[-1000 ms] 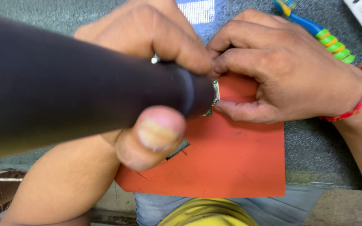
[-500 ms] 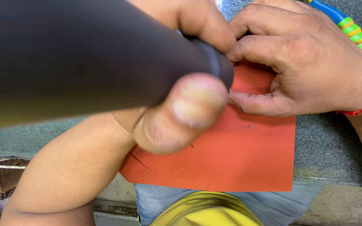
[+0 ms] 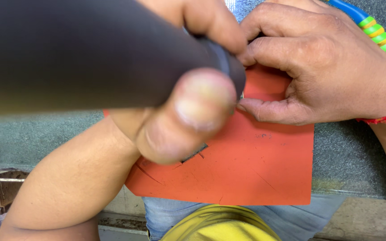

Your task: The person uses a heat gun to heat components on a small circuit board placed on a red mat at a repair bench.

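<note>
My left hand (image 3: 188, 107) grips a thick black cylindrical handle (image 3: 90, 53) that runs from the left edge toward the middle, very close to the camera. Its thumb lies under the handle's end. My right hand (image 3: 318, 76) is curled at the tip of the handle, fingers pinched around something small there; what it pinches is hidden, only a sliver of metal shows. Both hands work above an orange mat (image 3: 255, 169) that lies on a grey speckled bench top (image 3: 354, 160).
A blue tool with green and yellow rings (image 3: 371, 27) lies at the top right, behind my right hand. A red thread band circles my right wrist (image 3: 385, 118). A small dark chip (image 3: 195, 152) rests on the mat. The bench's front edge runs along the bottom.
The black handle and my left hand have come closer to the camera and now fill more of the view. The small metal ring at the handle's tip is now almost hidden.
</note>
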